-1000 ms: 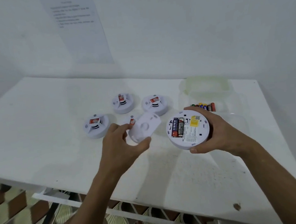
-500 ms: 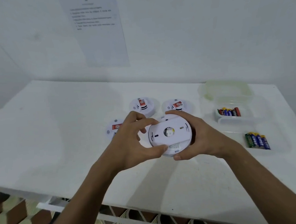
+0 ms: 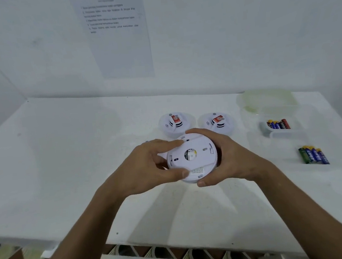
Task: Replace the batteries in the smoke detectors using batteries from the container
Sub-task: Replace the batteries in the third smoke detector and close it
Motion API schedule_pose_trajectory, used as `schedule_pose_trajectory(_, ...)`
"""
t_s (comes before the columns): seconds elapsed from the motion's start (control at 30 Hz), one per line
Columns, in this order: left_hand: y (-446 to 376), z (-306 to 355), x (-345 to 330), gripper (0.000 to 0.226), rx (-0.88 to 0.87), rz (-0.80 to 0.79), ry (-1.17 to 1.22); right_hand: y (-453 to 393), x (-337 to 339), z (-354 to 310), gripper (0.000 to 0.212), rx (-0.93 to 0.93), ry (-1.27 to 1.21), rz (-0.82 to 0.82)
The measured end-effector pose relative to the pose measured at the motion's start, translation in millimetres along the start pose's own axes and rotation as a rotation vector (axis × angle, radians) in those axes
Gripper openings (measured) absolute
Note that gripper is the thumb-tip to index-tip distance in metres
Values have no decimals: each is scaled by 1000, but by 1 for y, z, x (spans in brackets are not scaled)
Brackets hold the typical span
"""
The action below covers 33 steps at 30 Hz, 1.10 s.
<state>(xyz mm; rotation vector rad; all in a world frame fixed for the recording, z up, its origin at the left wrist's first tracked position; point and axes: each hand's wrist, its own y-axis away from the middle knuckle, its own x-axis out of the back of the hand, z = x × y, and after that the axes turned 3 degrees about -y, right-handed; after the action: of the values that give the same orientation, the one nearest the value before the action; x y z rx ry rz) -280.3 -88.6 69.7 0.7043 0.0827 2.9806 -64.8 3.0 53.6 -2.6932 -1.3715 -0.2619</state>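
A round white smoke detector (image 3: pixel 193 158) is held above the table with its back plate facing up. My left hand (image 3: pixel 147 169) grips its left rim, thumb on the near edge and fingers over the far edge. My right hand (image 3: pixel 229 159) wraps round its right side. Two more white detectors (image 3: pixel 175 124) (image 3: pixel 218 123) lie face up just behind. A clear container (image 3: pixel 271 130) at the right holds several batteries (image 3: pixel 278 124). More batteries (image 3: pixel 313 154) lie nearer, in a clear tray.
A pale green lid (image 3: pixel 266 99) sits at the back right by the wall. The white table (image 3: pixel 63 161) has bare surface on the left and front. A printed sheet (image 3: pixel 117 29) hangs on the wall. Patterned floor shows below the front edge.
The left hand brought the back plate onto the detector, which first showed its batteries. Both hands now hold the closed detector, and the plate has turned slightly. The camera view shifted left.
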Motion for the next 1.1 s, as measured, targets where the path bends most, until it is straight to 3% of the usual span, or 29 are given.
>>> schedule_pose_trajectory(0.4,2,-7,17,60,-116,-50,22,-7,-11,-5,95,-31,-49,-15)
schedule_pose_trajectory(0.8,16,-11,13,57,-63,91,104,-5,-22,-7,94,12,-31,47)
schedule_pose_trajectory(1.0,18,-11,3,63,-65,239,123,-3,-28,-4,95,50,0,122)
schedule_pose_trajectory(1.1,19,-12,1,62,-71,187,101,-1,-26,-4,95,31,-3,103)
